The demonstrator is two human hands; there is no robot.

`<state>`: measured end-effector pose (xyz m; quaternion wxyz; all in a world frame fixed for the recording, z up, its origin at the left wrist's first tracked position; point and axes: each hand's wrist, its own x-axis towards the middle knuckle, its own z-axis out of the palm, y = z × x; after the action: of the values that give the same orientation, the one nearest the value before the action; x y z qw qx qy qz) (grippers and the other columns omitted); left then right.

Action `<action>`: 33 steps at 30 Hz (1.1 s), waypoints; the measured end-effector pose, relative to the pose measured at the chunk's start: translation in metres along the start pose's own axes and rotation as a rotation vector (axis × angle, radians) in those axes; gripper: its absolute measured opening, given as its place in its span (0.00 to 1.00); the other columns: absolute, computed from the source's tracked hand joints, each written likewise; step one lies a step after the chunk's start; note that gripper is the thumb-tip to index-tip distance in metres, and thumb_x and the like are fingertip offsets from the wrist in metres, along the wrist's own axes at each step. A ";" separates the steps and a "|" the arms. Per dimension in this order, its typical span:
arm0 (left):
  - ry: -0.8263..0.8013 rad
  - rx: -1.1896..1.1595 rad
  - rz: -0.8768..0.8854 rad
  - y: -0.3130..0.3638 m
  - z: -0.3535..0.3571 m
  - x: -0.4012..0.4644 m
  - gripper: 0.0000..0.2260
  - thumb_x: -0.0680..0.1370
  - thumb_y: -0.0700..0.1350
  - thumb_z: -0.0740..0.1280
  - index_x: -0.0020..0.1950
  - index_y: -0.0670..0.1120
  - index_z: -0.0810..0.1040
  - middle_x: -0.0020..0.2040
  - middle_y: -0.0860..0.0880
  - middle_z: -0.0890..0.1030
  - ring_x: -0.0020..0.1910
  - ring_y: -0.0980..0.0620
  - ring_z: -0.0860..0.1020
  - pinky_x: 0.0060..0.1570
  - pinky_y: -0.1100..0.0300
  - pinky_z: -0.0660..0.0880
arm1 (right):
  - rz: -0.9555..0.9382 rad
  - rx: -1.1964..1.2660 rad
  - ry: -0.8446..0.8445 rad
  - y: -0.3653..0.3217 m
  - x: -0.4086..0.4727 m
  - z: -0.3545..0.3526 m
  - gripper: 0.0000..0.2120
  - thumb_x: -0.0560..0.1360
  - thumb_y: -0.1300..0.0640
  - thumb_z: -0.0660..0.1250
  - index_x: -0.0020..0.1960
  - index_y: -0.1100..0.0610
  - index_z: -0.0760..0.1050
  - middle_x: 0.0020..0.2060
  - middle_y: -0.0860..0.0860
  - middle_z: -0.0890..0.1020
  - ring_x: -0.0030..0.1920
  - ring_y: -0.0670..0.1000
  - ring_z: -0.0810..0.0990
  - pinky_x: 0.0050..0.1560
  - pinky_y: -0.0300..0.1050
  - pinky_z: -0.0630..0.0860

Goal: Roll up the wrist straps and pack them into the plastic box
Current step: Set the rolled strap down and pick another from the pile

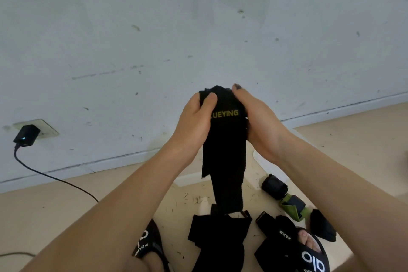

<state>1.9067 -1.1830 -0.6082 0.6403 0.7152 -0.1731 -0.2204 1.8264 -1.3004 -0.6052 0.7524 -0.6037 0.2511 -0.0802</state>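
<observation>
Left hand (196, 115) and right hand (254, 115) gripping black wrist strap (224, 150), apparently rolling its top

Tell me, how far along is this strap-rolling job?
Looks early to midway. Done: a rolled black strap and a green-and-black roll lie on the floor. In hand: the left hand and right hand grip the top of a black strap with yellow lettering, its tail hanging loose. Left: a pile of unrolled black straps below. No plastic box can be clearly made out, so nothing looks packed.
</observation>
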 end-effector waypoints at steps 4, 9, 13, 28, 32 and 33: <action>-0.047 -0.218 -0.123 0.006 -0.006 -0.001 0.17 0.86 0.52 0.57 0.61 0.47 0.83 0.55 0.46 0.86 0.56 0.48 0.85 0.55 0.53 0.81 | -0.088 -0.153 0.055 0.008 0.000 0.007 0.18 0.83 0.50 0.65 0.59 0.67 0.76 0.55 0.66 0.82 0.57 0.64 0.83 0.62 0.64 0.79; -0.220 0.014 -0.103 -0.004 -0.003 -0.005 0.15 0.80 0.49 0.62 0.61 0.45 0.81 0.55 0.43 0.86 0.55 0.47 0.85 0.59 0.49 0.79 | -0.054 0.168 0.176 -0.002 0.006 0.005 0.17 0.83 0.50 0.64 0.62 0.64 0.78 0.53 0.62 0.85 0.51 0.60 0.87 0.51 0.55 0.85; -0.103 -0.009 -0.111 -0.010 -0.005 0.000 0.10 0.84 0.46 0.62 0.62 0.47 0.78 0.56 0.47 0.85 0.55 0.49 0.84 0.56 0.52 0.81 | 0.035 -0.137 0.082 0.004 0.004 -0.005 0.21 0.81 0.42 0.64 0.61 0.59 0.78 0.47 0.55 0.85 0.43 0.52 0.86 0.40 0.47 0.82; -0.110 0.094 -0.118 -0.006 -0.023 0.004 0.16 0.84 0.49 0.63 0.58 0.36 0.80 0.53 0.41 0.85 0.53 0.48 0.85 0.60 0.49 0.81 | 0.039 -0.141 -0.049 0.010 -0.002 -0.013 0.10 0.83 0.54 0.65 0.55 0.59 0.82 0.44 0.51 0.87 0.47 0.50 0.86 0.44 0.41 0.79; -0.339 0.282 -0.195 -0.006 -0.024 -0.005 0.14 0.79 0.51 0.68 0.63 0.48 0.77 0.54 0.50 0.85 0.54 0.53 0.85 0.61 0.50 0.80 | 0.011 0.027 0.049 0.008 0.001 -0.016 0.11 0.83 0.58 0.64 0.57 0.64 0.82 0.45 0.55 0.87 0.46 0.52 0.86 0.41 0.42 0.82; -0.356 0.318 -0.171 -0.006 -0.024 -0.007 0.12 0.79 0.48 0.69 0.62 0.49 0.77 0.53 0.50 0.85 0.53 0.53 0.84 0.61 0.51 0.80 | 0.027 0.084 0.049 0.006 0.002 -0.017 0.13 0.83 0.57 0.64 0.58 0.65 0.81 0.47 0.57 0.87 0.48 0.55 0.87 0.44 0.45 0.83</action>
<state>1.9135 -1.1590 -0.6120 0.4582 0.7688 -0.2545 -0.3664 1.8188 -1.3143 -0.6142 0.7716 -0.5661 0.2741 -0.0953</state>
